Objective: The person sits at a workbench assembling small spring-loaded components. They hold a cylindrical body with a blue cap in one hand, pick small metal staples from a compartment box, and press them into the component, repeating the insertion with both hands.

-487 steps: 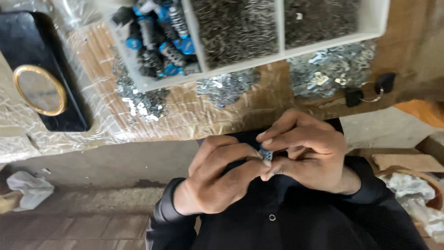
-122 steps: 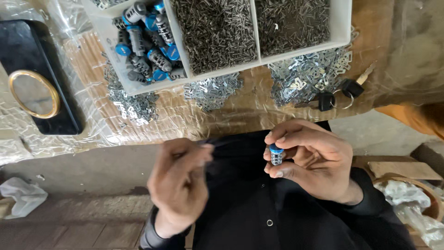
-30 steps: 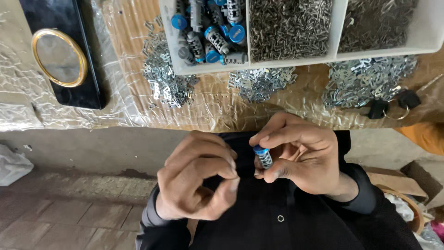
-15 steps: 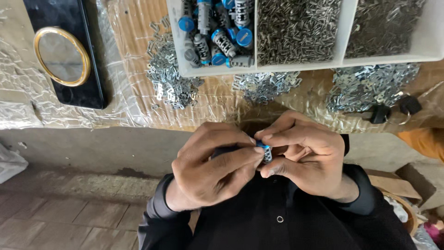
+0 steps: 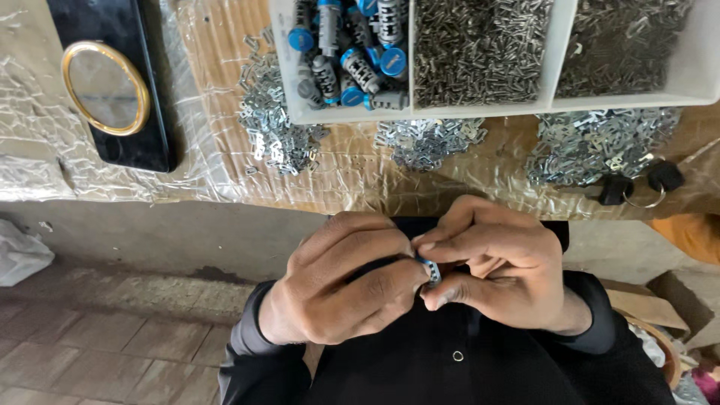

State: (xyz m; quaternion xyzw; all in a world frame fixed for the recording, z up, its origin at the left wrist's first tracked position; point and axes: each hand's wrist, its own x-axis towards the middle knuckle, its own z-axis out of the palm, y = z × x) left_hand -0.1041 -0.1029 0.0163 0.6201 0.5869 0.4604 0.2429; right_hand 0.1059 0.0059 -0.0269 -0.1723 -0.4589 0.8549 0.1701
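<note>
Down near my chest, in front of my black shirt (image 5: 465, 375), my two hands meet. My right hand (image 5: 499, 274) pinches a small part with a blue cap (image 5: 430, 268) between thumb and first finger. I see only a little bit of it, because the fingers hide most of it. My left hand (image 5: 341, 289) is curled closed and its fingertips press on the same small part from the other side. So both hands are closed on it, touching each other.

Up above my hands is the surface (image 5: 225, 97), covered with crinkly clear plastic. On it sits a white tray (image 5: 559, 71) with walls that split it into boxes. The left box holds more small parts with blue caps (image 5: 352, 49). The middle box is full of tiny grey metal pins (image 5: 480, 49), and the right box holds more small grey bits, too small for me to tell apart.

Just in front of the tray lie three heaps of shiny flat metal pieces (image 5: 427, 142). Near the right heap are black keys on a ring (image 5: 637, 187). Far to the left lies a black phone (image 5: 127, 82) with a gold ring (image 5: 105, 86) on its back. The small part in my hands is well apart from the tray.
</note>
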